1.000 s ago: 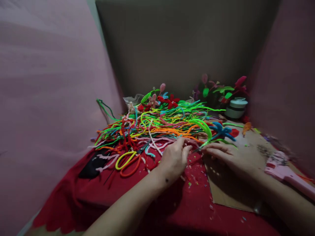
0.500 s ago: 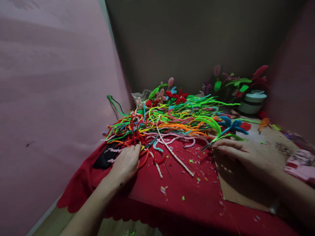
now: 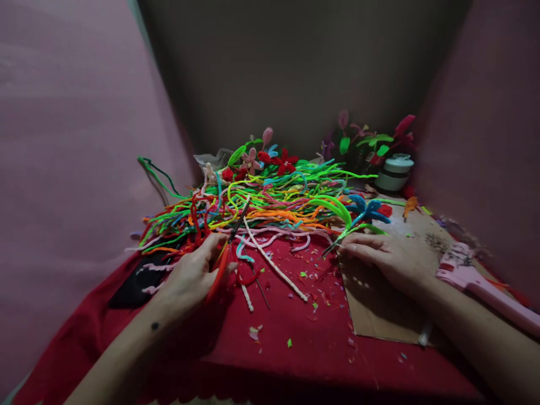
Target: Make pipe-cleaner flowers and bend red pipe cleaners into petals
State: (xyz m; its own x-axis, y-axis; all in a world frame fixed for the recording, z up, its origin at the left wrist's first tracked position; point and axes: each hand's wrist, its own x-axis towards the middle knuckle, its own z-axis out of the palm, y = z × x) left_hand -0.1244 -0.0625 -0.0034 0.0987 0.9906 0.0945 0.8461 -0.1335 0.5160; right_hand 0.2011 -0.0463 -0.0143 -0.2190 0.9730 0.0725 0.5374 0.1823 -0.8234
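Note:
My left hand is closed around a pair of scissors with orange-red handles, their dark blades pointing up and away over the fuzzy stems. In my right hand, the fingertips pinch a pipe-cleaner flower with blue petals and bright green leaves. Its bare wire ends poke out leftward from the fingers, over the edge of the cardboard. Between my hands, a cream pipe cleaner lies slantwise on the red cloth. A big heap of coloured pipe cleaners spreads just beyond both hands.
A black phone-like slab lies at the left under pink scraps. Finished fuzzy flowers rest behind the heap. A pale lidded jar stands back right. A pink glue-gun-like tool lies by my right forearm. Coloured clippings litter the cloth.
My left hand has lifted the scissors from beside the heap, and their blades now point upward. My right hand still holds the blue flower. The whole view has shifted, so things sit further left.

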